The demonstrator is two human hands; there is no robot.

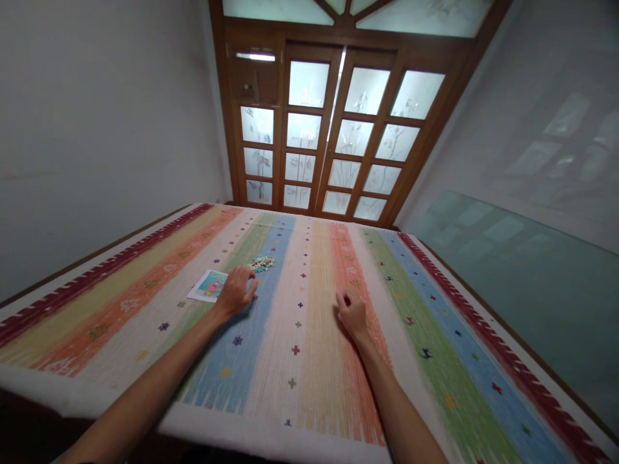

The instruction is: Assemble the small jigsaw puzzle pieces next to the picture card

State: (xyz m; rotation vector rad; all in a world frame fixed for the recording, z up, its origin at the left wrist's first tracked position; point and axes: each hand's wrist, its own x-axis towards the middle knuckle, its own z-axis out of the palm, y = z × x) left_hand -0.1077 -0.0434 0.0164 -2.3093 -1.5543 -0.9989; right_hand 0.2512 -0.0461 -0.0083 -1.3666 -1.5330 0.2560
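My left hand [236,291] rests over the striped cloth, fingers bent and the thumb apart from them, with nothing visible between. It partly covers the right edge of a picture card [202,296] that has a white border and a pink figure on teal. Just beyond the fingertips lies a small pile of jigsaw puzzle pieces [262,263] in green, white and brown tones. My right hand [352,312] is curled into a loose fist on the yellow and orange stripes, away from the card and pieces. Nothing shows in its hollow.
A striped, patterned cloth [278,367] covers the large table in front of me. Wooden doors with frosted panes [304,132] stand beyond its far edge. Pale walls [111,129] flank it, and a greenish glass-like panel [522,270] leans along the right side.
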